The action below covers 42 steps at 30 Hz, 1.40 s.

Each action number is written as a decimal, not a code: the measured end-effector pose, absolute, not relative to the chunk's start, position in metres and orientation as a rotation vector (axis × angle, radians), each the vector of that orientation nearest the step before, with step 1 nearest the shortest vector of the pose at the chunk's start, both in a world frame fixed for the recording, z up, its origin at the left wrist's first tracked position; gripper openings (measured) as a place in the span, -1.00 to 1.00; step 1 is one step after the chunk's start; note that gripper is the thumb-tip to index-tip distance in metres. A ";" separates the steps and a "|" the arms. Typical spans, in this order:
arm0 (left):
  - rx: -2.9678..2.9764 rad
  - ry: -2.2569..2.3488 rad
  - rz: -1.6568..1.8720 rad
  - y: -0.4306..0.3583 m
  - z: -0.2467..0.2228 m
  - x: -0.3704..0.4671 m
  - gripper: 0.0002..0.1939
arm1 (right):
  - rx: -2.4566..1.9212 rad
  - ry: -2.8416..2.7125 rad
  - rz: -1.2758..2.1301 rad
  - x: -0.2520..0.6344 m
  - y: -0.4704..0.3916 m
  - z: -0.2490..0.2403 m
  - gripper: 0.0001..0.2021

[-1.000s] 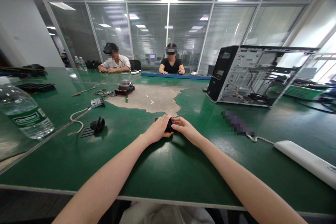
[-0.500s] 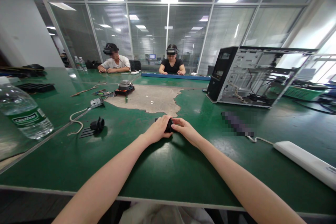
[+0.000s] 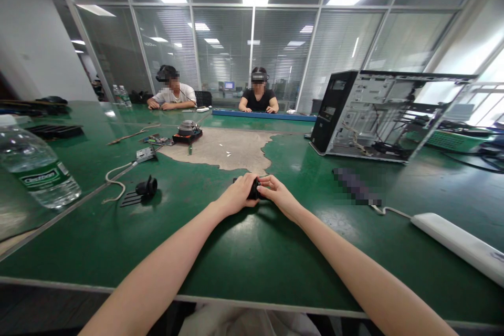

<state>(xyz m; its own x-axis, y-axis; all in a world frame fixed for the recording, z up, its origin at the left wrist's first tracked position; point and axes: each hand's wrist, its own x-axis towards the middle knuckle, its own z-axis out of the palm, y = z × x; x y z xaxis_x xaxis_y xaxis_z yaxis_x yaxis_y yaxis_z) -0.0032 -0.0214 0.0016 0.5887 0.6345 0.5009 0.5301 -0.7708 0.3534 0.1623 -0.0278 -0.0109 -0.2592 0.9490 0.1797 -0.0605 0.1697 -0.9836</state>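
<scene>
A small black part (image 3: 254, 189) is between my two hands, low over the green table (image 3: 252, 252), largely covered by fingers. My left hand (image 3: 239, 192) is wrapped round it from the left and above. From the right, my right hand (image 3: 276, 194) pinches its edge with thumb and fingertips. To the left lies another black part (image 3: 146, 187) with a round end and flat prongs. Behind my hands is a bare greyish-brown patch (image 3: 236, 146) of the tabletop.
An open computer case (image 3: 334, 110) stands at the right, near a white power strip (image 3: 457, 241) and a blurred dark item (image 3: 356, 186). A water bottle (image 3: 39, 168) is at the left. Two people sit across the table, behind a metal fan-like unit (image 3: 188, 131).
</scene>
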 end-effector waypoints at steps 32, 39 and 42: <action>2.662 1.034 0.907 -0.021 0.000 -0.003 -0.40 | -0.830 -1.486 1.295 0.162 -0.036 -0.002 -0.79; 2.656 0.990 0.922 -0.023 0.003 -0.003 -0.41 | -0.931 -1.461 1.261 0.163 -0.027 -0.010 -0.71; 2.643 0.984 0.928 -0.023 0.003 -0.004 -0.41 | -0.914 -1.482 1.301 0.164 -0.027 -0.009 -0.71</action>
